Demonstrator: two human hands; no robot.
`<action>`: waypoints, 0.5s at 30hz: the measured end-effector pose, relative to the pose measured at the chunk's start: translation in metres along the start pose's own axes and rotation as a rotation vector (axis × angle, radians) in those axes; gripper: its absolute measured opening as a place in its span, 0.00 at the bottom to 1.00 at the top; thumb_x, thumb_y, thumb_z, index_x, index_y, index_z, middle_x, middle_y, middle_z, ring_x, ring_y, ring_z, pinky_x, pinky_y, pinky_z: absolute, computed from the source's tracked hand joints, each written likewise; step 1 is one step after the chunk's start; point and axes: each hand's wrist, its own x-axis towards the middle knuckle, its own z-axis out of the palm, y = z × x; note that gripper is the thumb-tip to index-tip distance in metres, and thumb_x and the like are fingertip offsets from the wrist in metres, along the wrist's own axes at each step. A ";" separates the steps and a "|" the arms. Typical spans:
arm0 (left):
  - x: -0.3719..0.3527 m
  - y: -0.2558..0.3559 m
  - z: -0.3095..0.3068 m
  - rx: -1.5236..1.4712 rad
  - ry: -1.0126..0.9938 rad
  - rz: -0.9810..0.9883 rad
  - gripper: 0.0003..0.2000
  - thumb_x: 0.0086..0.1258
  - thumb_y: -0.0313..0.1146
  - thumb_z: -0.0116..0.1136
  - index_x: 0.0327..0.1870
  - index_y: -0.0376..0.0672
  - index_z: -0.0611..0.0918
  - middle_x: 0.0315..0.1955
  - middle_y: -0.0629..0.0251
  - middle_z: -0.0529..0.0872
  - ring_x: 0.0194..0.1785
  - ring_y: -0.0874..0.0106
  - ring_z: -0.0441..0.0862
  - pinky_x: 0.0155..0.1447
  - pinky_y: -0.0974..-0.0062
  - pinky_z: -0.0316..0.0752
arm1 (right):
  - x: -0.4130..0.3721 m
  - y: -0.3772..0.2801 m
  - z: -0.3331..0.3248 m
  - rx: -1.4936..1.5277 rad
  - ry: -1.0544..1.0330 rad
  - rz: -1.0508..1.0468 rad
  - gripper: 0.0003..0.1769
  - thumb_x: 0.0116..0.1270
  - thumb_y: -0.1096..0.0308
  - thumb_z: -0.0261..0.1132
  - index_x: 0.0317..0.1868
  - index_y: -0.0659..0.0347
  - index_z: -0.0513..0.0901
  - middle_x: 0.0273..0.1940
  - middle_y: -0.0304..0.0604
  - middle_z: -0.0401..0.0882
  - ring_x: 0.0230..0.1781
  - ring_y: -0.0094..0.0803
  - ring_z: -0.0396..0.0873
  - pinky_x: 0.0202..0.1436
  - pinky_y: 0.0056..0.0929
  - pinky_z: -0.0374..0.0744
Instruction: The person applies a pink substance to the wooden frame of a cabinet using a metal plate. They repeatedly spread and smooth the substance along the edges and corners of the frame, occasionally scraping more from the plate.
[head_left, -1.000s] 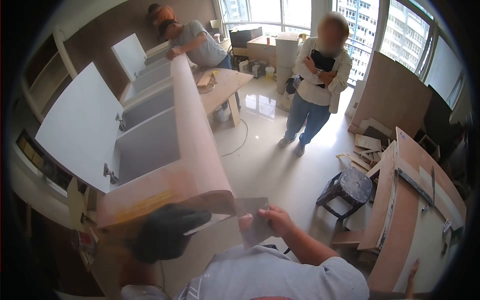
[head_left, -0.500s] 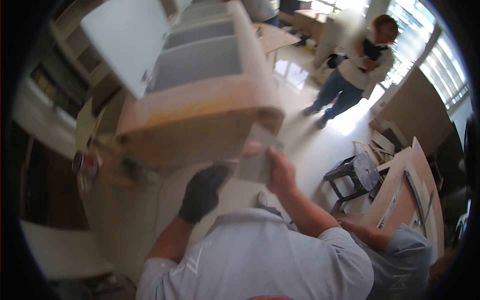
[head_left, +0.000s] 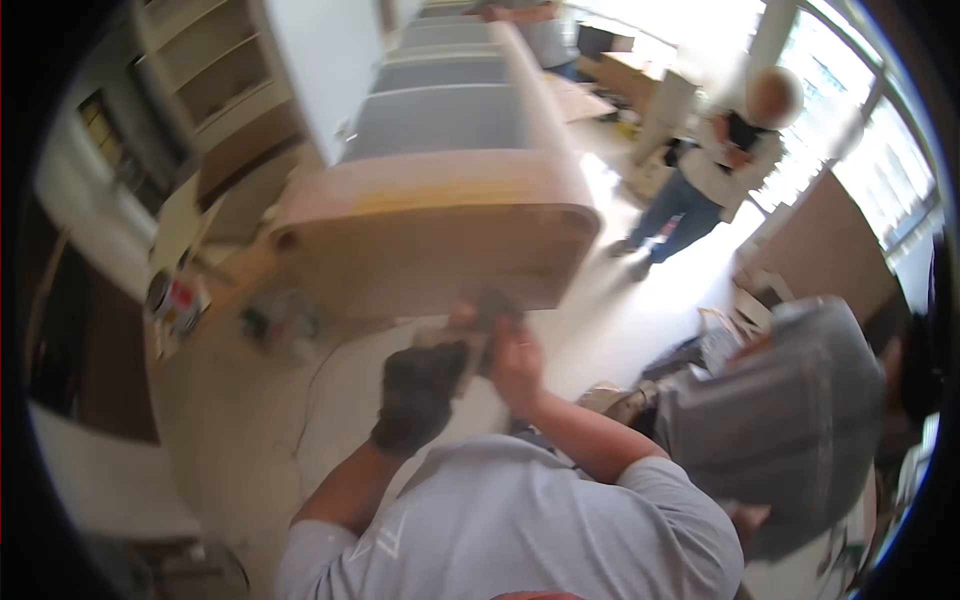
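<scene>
- Looking down through the head camera, the wearer is holding both hands up in front of a grey shirt, just under the end of a long cabinet (head_left: 430,240) that is lying on its side.
- The right hand (head_left: 515,365), bare, is grasping a small dark sheet (head_left: 488,308), with its fingers pinched over the sheet's near edge.
- The left hand (head_left: 420,395), in a dark glove, is curling in beside the sheet and touching it. Blur is hiding whether it is gripping, so I cannot tell.
- The sheet is sitting between the two hands, just below the cabinet's rounded lower corner, and whether it is touching the panel is unclear.
- The end panel is showing bare, pinkish board with a yellowish streak along its top edge. Judging by that, the panel is looking unfinished and the sheet is not yet lying flat on it.
- A can (head_left: 175,300) is standing at the left, near the shelves (head_left: 200,75).
- A co-worker (head_left: 790,420) in grey is bending at the right, and another person (head_left: 715,170) is standing on the bright floor (head_left: 650,290).
</scene>
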 end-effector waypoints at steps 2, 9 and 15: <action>0.006 -0.003 0.006 0.011 0.026 0.001 0.20 0.58 0.23 0.60 0.55 0.38 0.83 0.29 0.55 0.84 0.28 0.56 0.82 0.34 0.58 0.75 | -0.001 -0.015 0.005 -0.170 0.010 0.099 0.19 0.85 0.59 0.50 0.59 0.64 0.79 0.44 0.42 0.86 0.44 0.25 0.83 0.48 0.28 0.82; 0.019 -0.033 -0.029 -0.214 0.085 -0.226 0.14 0.74 0.26 0.54 0.57 0.34 0.82 0.50 0.51 0.86 0.54 0.51 0.82 0.61 0.58 0.74 | -0.020 0.018 -0.007 -0.564 -0.178 0.179 0.25 0.83 0.52 0.52 0.45 0.69 0.80 0.30 0.55 0.79 0.35 0.38 0.80 0.44 0.40 0.79; -0.027 -0.085 0.010 -1.675 0.391 -1.095 0.08 0.79 0.31 0.54 0.48 0.35 0.80 0.42 0.54 0.84 0.52 0.56 0.83 0.63 0.60 0.76 | 0.002 0.007 -0.034 0.034 0.050 0.879 0.20 0.80 0.53 0.59 0.53 0.64 0.80 0.43 0.44 0.85 0.40 0.35 0.85 0.46 0.37 0.84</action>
